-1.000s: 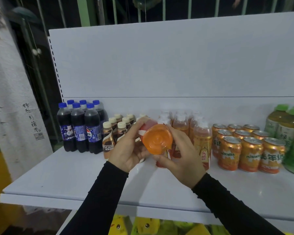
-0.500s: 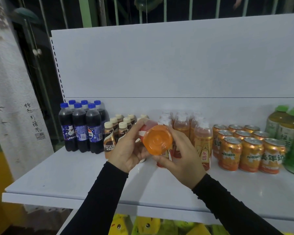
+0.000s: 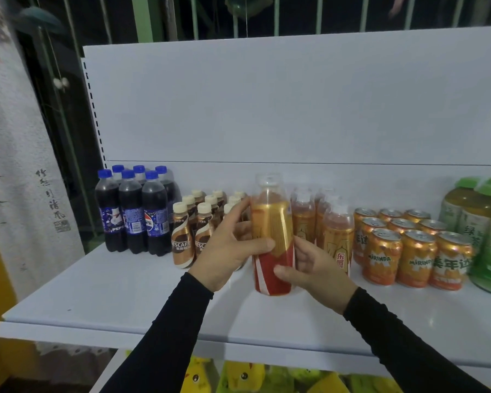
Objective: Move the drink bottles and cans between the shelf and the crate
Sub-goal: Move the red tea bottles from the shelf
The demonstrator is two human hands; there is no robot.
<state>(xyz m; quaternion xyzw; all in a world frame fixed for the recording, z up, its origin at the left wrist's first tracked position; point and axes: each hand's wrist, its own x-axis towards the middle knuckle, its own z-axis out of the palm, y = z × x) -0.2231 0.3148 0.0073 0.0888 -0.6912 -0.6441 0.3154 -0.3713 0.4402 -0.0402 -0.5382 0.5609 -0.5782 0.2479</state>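
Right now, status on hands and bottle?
Both hands, left and right, grip gold-and-red bottle, upright at shelf. Matching bottles close behind.

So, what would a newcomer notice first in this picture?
Both hands, left hand and right hand, hold an upright orange drink bottle at the middle of the white shelf. Dark cola bottles stand far left; orange cans stand to the right.

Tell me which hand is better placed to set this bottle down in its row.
Probably the right hand: it grips the bottle low at its red base, beside the matching bottles to the right. The left hand holds mid-body on the coffee bottles' side.
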